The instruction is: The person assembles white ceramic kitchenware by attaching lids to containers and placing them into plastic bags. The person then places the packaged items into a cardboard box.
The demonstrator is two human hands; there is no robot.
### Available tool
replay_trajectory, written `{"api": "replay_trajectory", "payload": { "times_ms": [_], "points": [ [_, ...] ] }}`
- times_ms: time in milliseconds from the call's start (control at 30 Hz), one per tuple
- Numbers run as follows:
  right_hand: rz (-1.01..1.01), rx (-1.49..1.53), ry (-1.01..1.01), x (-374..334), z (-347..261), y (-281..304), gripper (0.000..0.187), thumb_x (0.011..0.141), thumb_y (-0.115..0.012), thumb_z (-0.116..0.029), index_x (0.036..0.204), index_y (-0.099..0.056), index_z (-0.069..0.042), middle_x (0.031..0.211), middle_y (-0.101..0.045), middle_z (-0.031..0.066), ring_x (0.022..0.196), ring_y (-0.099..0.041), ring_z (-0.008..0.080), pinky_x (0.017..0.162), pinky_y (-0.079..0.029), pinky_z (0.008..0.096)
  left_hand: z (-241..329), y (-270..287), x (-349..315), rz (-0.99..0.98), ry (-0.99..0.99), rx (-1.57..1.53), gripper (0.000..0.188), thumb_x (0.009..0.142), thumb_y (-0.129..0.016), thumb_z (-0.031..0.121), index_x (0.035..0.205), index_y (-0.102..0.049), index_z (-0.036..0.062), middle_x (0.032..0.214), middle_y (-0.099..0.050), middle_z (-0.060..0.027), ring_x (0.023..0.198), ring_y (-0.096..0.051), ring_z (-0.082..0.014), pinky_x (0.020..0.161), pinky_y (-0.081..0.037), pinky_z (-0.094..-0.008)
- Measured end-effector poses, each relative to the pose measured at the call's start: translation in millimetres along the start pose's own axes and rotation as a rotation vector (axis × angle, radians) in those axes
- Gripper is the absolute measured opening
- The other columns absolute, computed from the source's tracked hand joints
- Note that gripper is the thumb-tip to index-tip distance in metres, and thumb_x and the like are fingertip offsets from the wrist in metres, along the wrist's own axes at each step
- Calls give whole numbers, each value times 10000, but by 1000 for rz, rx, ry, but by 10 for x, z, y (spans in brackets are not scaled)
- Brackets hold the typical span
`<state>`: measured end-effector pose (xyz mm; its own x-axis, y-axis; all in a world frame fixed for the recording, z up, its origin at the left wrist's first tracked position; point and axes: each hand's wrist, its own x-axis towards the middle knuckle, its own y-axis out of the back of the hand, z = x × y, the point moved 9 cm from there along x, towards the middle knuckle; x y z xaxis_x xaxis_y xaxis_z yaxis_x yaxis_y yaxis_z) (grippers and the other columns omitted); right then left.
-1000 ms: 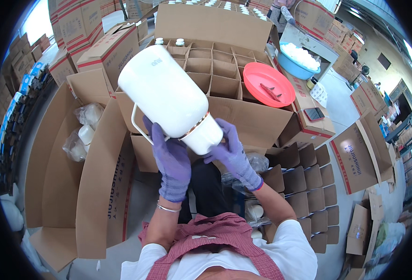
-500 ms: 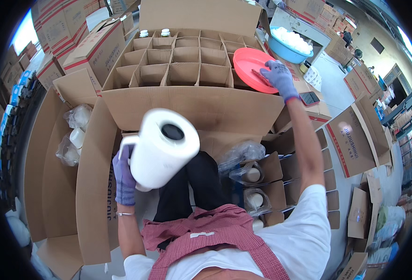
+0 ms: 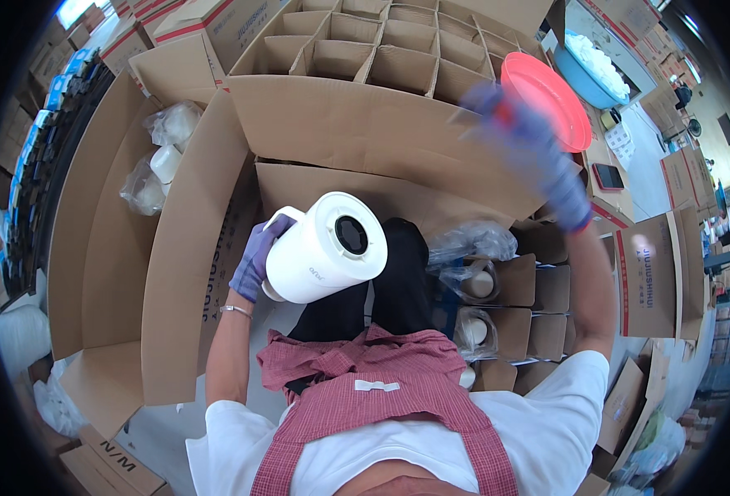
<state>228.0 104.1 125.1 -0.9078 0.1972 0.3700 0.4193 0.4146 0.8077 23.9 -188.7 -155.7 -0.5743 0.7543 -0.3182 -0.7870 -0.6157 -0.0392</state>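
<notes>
A white vacuum jug (image 3: 315, 263) hangs tilted over my lap, its round top and dark central opening toward me. My left hand (image 3: 257, 258), in a purple-grey glove, is closed round it at the handle side. My right hand (image 3: 530, 145), gloved alike, is smeared by motion in front of the large carton, left of a round red plastic tray (image 3: 551, 103). A small red patch shows at its fingers; whether it holds something cannot be made out. The divided carton (image 3: 381, 124) stands before me, with cardboard cells showing at its top.
At left, an open carton (image 3: 108, 248) holds bagged white items (image 3: 166, 164). Right of my legs, another divided carton (image 3: 509, 326) holds wrapped white-topped pieces. Beyond the tray are a blue basin (image 3: 592, 70) of white material and a phone (image 3: 607, 176).
My right hand has left the red tray and come leftward and nearer. The jug has turned, its opening now facing more to the right. The whole view has shifted downward.
</notes>
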Motion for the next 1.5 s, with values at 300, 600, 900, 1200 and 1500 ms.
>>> {"api": "replay_trajectory", "payload": {
  "times_ms": [300, 600, 900, 1200, 1500],
  "points": [
    [-136, -179, 613, -561, -985, -1423, 215, 828, -647, -182, 1025, -591, -117, 1026, -621, 90, 990, -639, 274, 903, -517, 428, 59, -127, 137, -97, 33, -16, 391, 1011, -515, 312, 1026, -698, -33, 913, -721, -99, 816, -686, -157, 760, -548, -294],
    [-25, 371, -119, -643, -320, -1482, 217, 977, -596, -233, 982, -519, -30, 743, -594, 204, 646, -636, 370, 589, -489, 419, 392, -44, -293, 279, -347, 148, 247, 945, -554, 105, 1058, -697, -62, 911, -715, -70, 828, -632, -118, 747, -510, -273],
    [-153, 710, -920, -993, 182, -1744, 267, 989, -560, -341, 991, -547, -74, 721, -605, 18, 504, -568, 95, 420, -428, 250, 937, -366, -649, 432, -592, 330, 216, 914, -532, 89, 969, -705, -27, 907, -725, -118, 877, -685, -205, 819, -519, -314],
    [129, 853, -904, -940, 278, -857, 274, 987, -602, -318, 1084, -591, -62, 772, -643, 60, 529, -630, 158, 473, -517, 289, 776, -496, -606, 308, -412, -51, 253, 992, -556, 164, 1102, -683, -25, 1003, -711, -88, 939, -647, -148, 851, -512, -303],
    [123, -695, -468, -304, 2550, 1216, 263, 967, -531, -274, 996, -554, -14, 976, -643, 271, 960, -602, 466, 825, -476, 519, -308, -1130, -1422, -37, -326, 23, 609, 966, -641, 316, 1450, -435, 10, 1262, -607, -143, 1226, -539, -201, 1067, -405, -322]
  ]
}}
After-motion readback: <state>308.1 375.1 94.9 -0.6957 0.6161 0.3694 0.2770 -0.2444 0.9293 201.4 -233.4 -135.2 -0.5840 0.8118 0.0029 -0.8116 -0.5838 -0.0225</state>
